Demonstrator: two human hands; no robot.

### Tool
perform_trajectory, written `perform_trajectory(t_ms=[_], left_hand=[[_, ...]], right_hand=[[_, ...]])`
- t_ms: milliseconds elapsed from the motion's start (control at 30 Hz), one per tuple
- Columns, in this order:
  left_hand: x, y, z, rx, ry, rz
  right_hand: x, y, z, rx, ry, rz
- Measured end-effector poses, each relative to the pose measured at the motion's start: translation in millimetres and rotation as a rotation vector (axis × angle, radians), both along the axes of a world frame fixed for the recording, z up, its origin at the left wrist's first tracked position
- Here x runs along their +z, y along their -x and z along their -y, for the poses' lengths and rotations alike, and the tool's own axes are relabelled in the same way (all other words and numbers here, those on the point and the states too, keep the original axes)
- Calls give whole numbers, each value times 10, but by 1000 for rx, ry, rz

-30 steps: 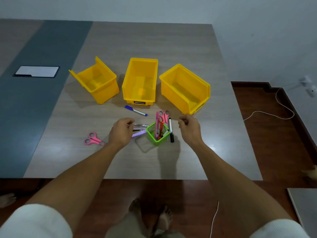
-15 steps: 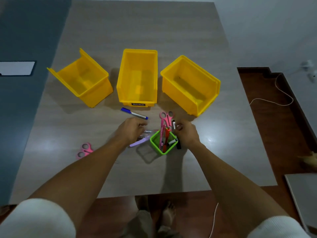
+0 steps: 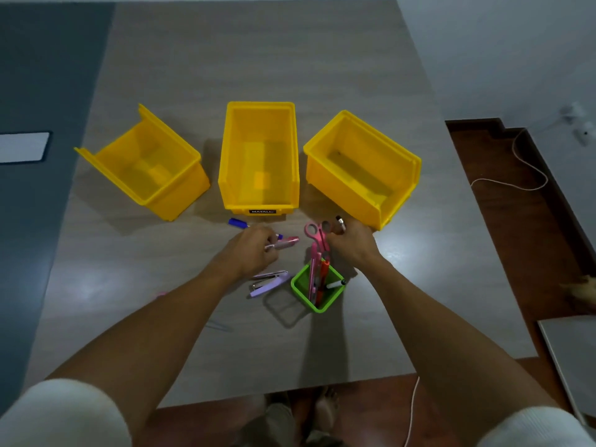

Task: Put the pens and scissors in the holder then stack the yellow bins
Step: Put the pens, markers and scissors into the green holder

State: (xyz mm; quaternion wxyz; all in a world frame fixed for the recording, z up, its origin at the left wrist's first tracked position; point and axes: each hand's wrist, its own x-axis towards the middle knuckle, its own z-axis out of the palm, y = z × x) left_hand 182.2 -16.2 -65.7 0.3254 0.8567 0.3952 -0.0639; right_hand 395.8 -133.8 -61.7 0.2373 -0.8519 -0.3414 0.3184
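Observation:
Three empty yellow bins stand in a row: left bin (image 3: 142, 169), middle bin (image 3: 259, 156), right bin (image 3: 361, 166). In front of them is the green holder (image 3: 317, 290), with pink scissors (image 3: 317, 233), a red pen (image 3: 322, 279) and a white marker (image 3: 335, 284) standing in it. My right hand (image 3: 351, 246) is beside the scissors' handles and grips a black marker (image 3: 340, 221). My left hand (image 3: 251, 253) is shut on a pink pen (image 3: 285, 243). A blue pen (image 3: 238, 223) lies partly hidden behind that hand. My left arm hides all but a pink sliver of a second pair of scissors (image 3: 161, 294).
A purple stapler (image 3: 271, 283) lies just left of the holder. A white tablet (image 3: 22, 146) lies at the far left on the dark strip. The table's right edge drops to a wooden floor with a white cable (image 3: 516, 185). My feet are below the near edge.
My left hand has lifted the pink pen off the table and moved it slightly forward. My right hand has risen from beside the holder to the scissors' handles with the black marker.

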Motion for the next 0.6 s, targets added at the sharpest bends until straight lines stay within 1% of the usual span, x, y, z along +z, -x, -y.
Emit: perform_trajectory(t_ms=[100, 167, 200, 233, 333, 433, 500, 600], left_hand=[[73, 64, -44, 241, -10, 86], [128, 80, -98, 367, -14, 48], [161, 85, -129, 380, -20, 13], [174, 87, -160, 340, -54, -16], [147, 110, -275, 101, -185, -95], [96, 80, -355, -50, -207, -214], [51, 55, -359, -106, -219, -245], [-9, 104, -347, -89, -239, -185]], right_hand=[[-37, 37, -156, 84, 196, 49], [-59, 78, -253, 126, 250, 68], [-44, 96, -298, 127, 256, 48], [-25, 99, -323, 118, 259, 23], [-7, 69, -356, 125, 238, -12], [-1, 53, -328, 133, 193, 41], [17, 13, -304, 109, 196, 80], [65, -37, -254, 97, 107, 62]])
